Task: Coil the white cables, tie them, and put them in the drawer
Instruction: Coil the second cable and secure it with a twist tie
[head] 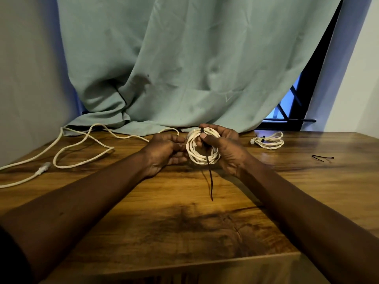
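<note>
A coiled white cable (pixel 193 153) is held upright above the middle of the wooden table (pixel 184 222). My right hand (pixel 225 148) grips its right side, thumb pressing a black tie (pixel 209 177) whose long end hangs down toward me. My left hand (pixel 164 152) holds the coil's left side with its fingertips. Another white cable (pixel 82 144) lies loose and uncoiled on the table's left, its plug (pixel 43 168) near the left edge. A coiled, tied white cable (pixel 268 140) rests at the back right. No drawer is in view.
A spare black tie (pixel 322 157) lies on the table at the right. A pale green curtain (pixel 184 68) hangs behind and drapes onto the table's back edge. A dark window frame (pixel 293 111) shows at the right. The table's front edge is close to me.
</note>
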